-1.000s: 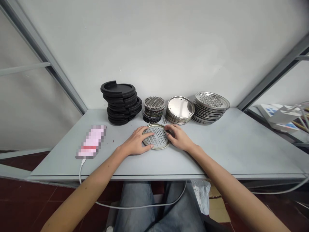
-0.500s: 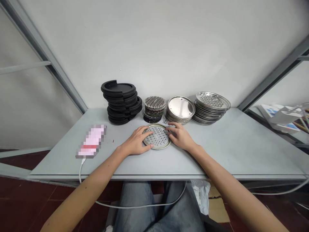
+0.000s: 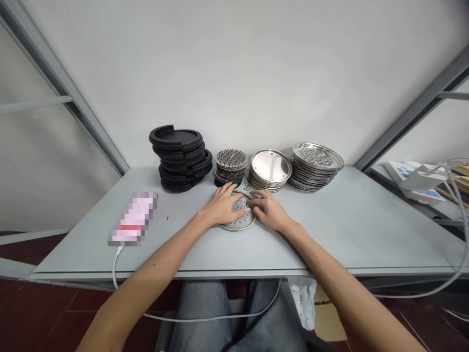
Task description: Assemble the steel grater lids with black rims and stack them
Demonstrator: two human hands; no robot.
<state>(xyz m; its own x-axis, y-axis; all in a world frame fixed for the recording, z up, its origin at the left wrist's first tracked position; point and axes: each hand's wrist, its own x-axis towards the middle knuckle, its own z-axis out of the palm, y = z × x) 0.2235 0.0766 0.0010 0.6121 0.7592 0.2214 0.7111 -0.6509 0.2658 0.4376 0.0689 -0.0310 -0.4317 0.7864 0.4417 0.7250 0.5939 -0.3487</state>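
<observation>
A round perforated metal disc (image 3: 240,222) with a raised rim lies flat on the grey table in front of me. My left hand (image 3: 222,205) rests over its left part, fingers spread, thumb and a finger across the holes. At the right edge of the disc is my right hand (image 3: 269,210), its fingers apart and the fingertips at the rim. Behind the disc stand a stack of small spiked discs (image 3: 231,161), a stack of smooth metal plates (image 3: 271,166) and a stack of perforated plates (image 3: 317,159). Small wire pieces (image 3: 246,185) lie between the first two stacks.
Black round holders (image 3: 178,156) are stacked at the back left. A blurred-out phone (image 3: 134,217) with a white cable lies on the left of the table (image 3: 366,234). A white wall rises behind, with metal frame bars at both sides.
My left hand has moved right, further over the disc, and covers more of it. My right hand stays near the right rim. The whole view has shifted slightly.
</observation>
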